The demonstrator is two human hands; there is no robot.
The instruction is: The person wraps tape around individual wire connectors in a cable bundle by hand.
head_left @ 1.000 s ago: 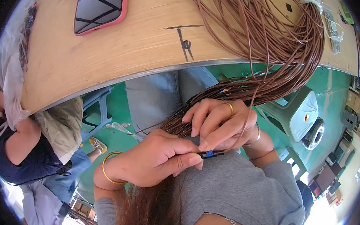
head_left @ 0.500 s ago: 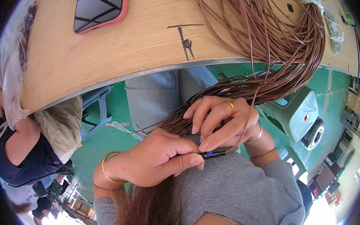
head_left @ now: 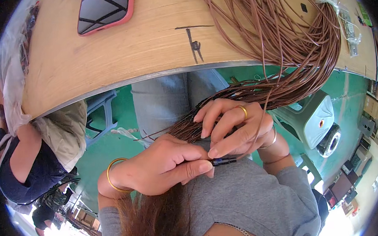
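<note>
My left hand is closed, its thumb and bent index finger pinching a small black connector with a blue band. Most of the connector's left end is hidden under the thumb. From its right end a thin brown cable curves up across my right hand toward the table. The right hand's fingers are curled just above the connector, with the lowest fingertip close to the left index finger. Whatever lies between those fingertips is hidden. Behind both hands, the dark ends of a brown cable bundle lie over my lap.
The bundle spreads over the wooden table and hangs across its curved edge. A phone in a pink-red case lies at the back left. A green-grey stool stands at right. Another person sits at left beside clear plastic.
Both hands and the connector hold nearly the same place; the right hand has shifted very slightly. The person at left has moved their arm and body a little.
</note>
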